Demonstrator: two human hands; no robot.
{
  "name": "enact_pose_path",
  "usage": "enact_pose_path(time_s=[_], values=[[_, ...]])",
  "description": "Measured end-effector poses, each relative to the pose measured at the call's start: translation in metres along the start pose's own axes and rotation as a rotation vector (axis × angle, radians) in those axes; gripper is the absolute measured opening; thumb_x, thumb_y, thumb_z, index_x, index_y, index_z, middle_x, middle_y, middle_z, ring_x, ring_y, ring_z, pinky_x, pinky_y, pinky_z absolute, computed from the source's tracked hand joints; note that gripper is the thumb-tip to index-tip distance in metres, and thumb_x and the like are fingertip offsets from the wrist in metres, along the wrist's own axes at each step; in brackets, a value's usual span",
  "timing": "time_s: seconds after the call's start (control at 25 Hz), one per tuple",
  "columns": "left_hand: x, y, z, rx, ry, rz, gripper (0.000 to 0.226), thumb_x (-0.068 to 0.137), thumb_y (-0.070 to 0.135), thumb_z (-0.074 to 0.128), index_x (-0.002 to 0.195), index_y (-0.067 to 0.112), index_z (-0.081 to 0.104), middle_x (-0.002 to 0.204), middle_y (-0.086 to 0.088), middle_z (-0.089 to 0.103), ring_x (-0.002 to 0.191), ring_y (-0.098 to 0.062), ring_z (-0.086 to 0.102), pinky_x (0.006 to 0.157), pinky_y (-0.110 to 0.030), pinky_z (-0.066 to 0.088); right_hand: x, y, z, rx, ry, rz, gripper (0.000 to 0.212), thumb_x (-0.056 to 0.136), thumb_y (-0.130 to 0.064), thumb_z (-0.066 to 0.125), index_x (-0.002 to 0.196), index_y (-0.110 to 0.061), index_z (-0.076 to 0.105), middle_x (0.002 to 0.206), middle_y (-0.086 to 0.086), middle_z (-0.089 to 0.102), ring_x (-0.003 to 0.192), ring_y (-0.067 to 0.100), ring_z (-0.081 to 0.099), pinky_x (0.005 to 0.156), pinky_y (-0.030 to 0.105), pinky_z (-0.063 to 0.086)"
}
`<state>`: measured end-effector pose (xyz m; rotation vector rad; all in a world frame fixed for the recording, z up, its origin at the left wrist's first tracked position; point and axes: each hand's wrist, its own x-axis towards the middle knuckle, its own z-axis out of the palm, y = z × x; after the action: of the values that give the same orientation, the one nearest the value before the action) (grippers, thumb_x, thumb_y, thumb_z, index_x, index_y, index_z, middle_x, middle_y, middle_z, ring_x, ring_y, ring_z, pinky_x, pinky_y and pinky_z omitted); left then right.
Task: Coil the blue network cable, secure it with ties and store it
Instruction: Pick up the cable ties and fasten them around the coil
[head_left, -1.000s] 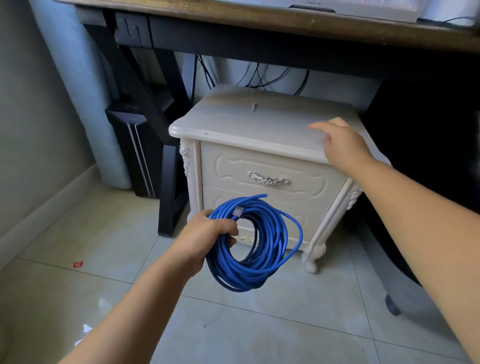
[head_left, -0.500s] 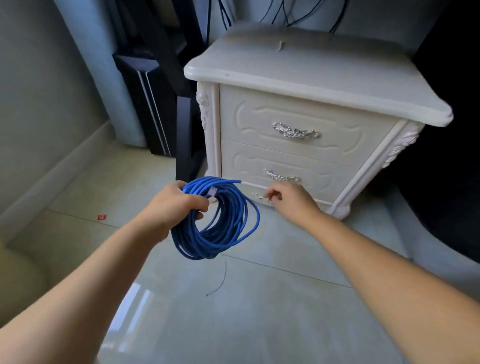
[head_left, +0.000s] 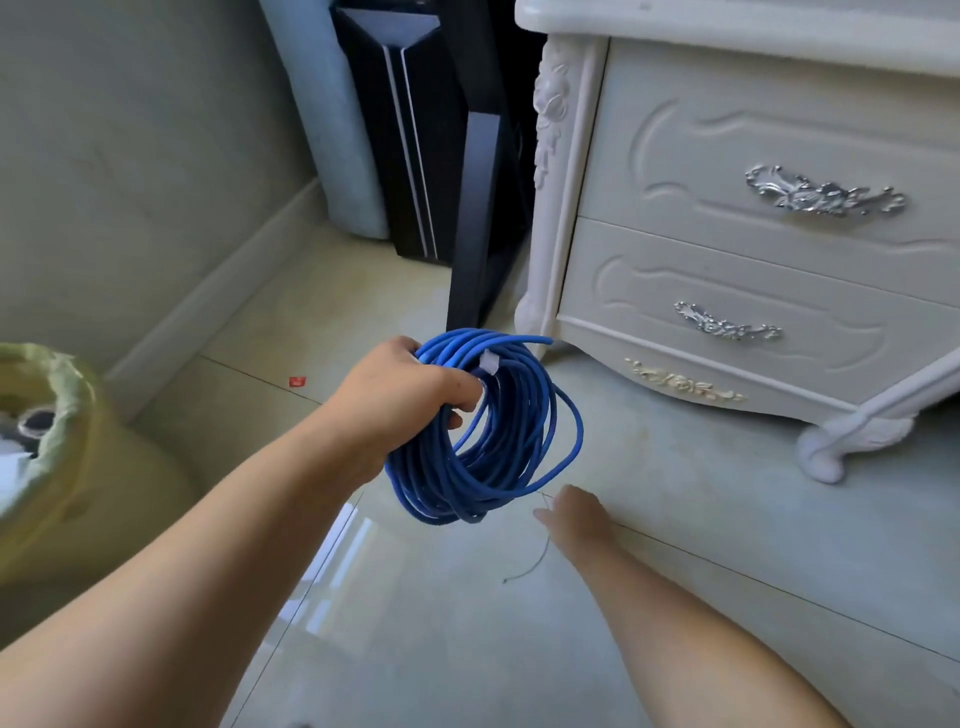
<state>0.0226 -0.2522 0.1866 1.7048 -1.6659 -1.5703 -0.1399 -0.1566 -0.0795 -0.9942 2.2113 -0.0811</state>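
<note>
The blue network cable (head_left: 485, 431) is wound into a round coil of several loops, with a clear plug showing at its top. My left hand (head_left: 410, 395) grips the coil at its upper left and holds it above the floor. A thin dark wire tie (head_left: 537, 558) lies curved on the tile just below the coil. My right hand (head_left: 576, 517) is low over the floor, its fingertips touching the upper end of that tie. Whether the fingers pinch the tie is hidden.
A white two-drawer nightstand (head_left: 753, 218) with silver handles stands at the right, both drawers closed. A black computer tower (head_left: 415, 130) and a dark desk leg (head_left: 478, 218) stand behind. A bin with a yellow-green liner (head_left: 62, 441) sits at the left. A red scrap (head_left: 297, 382) lies on the tiles.
My right hand went from the nightstand top to its lower drawer, then down to the floor by the wire tie. The view dropped lower. My left hand kept hold of the coil.
</note>
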Motion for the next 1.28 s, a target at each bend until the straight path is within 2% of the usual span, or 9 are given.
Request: enact_pose_path(time_s=[0.16, 0.28, 0.48, 0.56, 0.68, 0.76, 0.88, 1.08, 1.28], values=[[-0.002, 0.001, 0.001, -0.035, 0.009, -0.016, 0.027, 0.071, 0.01, 0.072, 0.096, 0.011, 0.061, 0.073, -0.007, 0.067, 0.062, -0.015, 0.068, 0.063, -0.032, 0.056, 0.01, -0.009, 0.028, 0.087, 0.067, 0.117, 0.033, 0.096, -0.03, 0.057, 0.12, -0.008, 0.052, 0.121, 0.005, 0.06, 0.113, 0.024, 0.06, 0.082, 0.029, 0.045], [-0.005, 0.001, 0.001, -0.03, 0.007, -0.021, 0.028, 0.071, 0.011, 0.073, 0.095, 0.012, 0.061, 0.072, -0.006, 0.067, 0.06, -0.013, 0.067, 0.058, -0.028, 0.054, 0.021, -0.003, 0.038, 0.055, 0.089, 0.152, 0.023, 0.099, -0.018, 0.047, 0.12, -0.009, 0.054, 0.122, 0.005, 0.062, 0.11, 0.023, 0.061, 0.087, 0.029, 0.049], [-0.001, -0.001, 0.004, -0.041, 0.022, -0.031, 0.029, 0.071, 0.011, 0.073, 0.097, 0.011, 0.06, 0.075, -0.008, 0.067, 0.065, -0.017, 0.067, 0.062, -0.031, 0.054, 0.019, -0.001, 0.026, 0.075, 0.097, 0.149, 0.025, 0.1, -0.012, 0.041, 0.121, -0.004, 0.051, 0.124, 0.009, 0.059, 0.112, 0.026, 0.06, 0.087, 0.03, 0.048], [0.002, 0.0, 0.007, -0.075, 0.014, -0.037, 0.029, 0.071, 0.009, 0.072, 0.097, 0.01, 0.061, 0.075, -0.008, 0.066, 0.065, -0.018, 0.067, 0.064, -0.033, 0.056, 0.012, -0.002, 0.0, 0.271, 0.126, 0.157, 0.022, 0.095, -0.008, 0.041, 0.112, 0.0, 0.051, 0.116, 0.015, 0.061, 0.099, 0.03, 0.06, 0.083, 0.035, 0.047], [0.005, 0.003, 0.011, -0.119, -0.009, -0.042, 0.027, 0.072, 0.008, 0.07, 0.097, 0.007, 0.061, 0.071, -0.007, 0.064, 0.065, -0.02, 0.066, 0.065, -0.034, 0.055, -0.012, -0.002, -0.063, 0.724, 0.272, 0.129, 0.007, 0.084, -0.007, 0.045, 0.087, -0.007, 0.051, 0.09, 0.017, 0.065, 0.062, 0.024, 0.057, 0.059, 0.033, 0.05], [0.001, 0.008, 0.017, -0.155, -0.027, -0.039, 0.022, 0.073, 0.006, 0.069, 0.095, 0.005, 0.063, 0.069, -0.008, 0.063, 0.064, -0.02, 0.065, 0.06, -0.031, 0.053, -0.036, 0.0, -0.112, 0.887, 0.349, 0.066, 0.014, 0.087, -0.002, 0.05, 0.097, -0.009, 0.056, 0.083, 0.012, 0.065, 0.052, 0.018, 0.055, 0.05, 0.027, 0.044], [-0.012, 0.016, 0.024, -0.197, -0.053, -0.044, 0.013, 0.076, 0.006, 0.067, 0.089, 0.005, 0.064, 0.069, -0.009, 0.063, 0.066, -0.021, 0.064, 0.059, -0.029, 0.053, -0.076, 0.002, -0.171, 1.009, 0.423, -0.108, 0.024, 0.09, 0.002, 0.052, 0.11, -0.01, 0.058, 0.075, 0.009, 0.062, 0.048, 0.013, 0.054, 0.047, 0.023, 0.047], [-0.038, 0.023, 0.029, -0.254, -0.073, -0.019, 0.006, 0.078, 0.005, 0.066, 0.083, 0.005, 0.064, 0.071, -0.01, 0.064, 0.068, -0.023, 0.061, 0.065, -0.033, 0.053, -0.157, 0.001, -0.237, 1.041, 0.53, -0.296, 0.007, 0.096, -0.003, 0.053, 0.095, -0.009, 0.055, 0.077, 0.012, 0.06, 0.043, 0.006, 0.058, 0.045, 0.019, 0.051], [-0.067, 0.028, 0.037, -0.312, -0.133, -0.024, 0.004, 0.073, 0.003, 0.067, 0.077, 0.005, 0.065, 0.073, -0.012, 0.065, 0.071, -0.026, 0.062, 0.072, -0.038, 0.055, -0.24, -0.003, -0.272, 0.984, 0.586, -0.51, 0.015, 0.096, 0.001, 0.052, 0.087, -0.012, 0.051, 0.076, 0.012, 0.06, 0.05, 0.012, 0.063, 0.05, 0.024, 0.056]])
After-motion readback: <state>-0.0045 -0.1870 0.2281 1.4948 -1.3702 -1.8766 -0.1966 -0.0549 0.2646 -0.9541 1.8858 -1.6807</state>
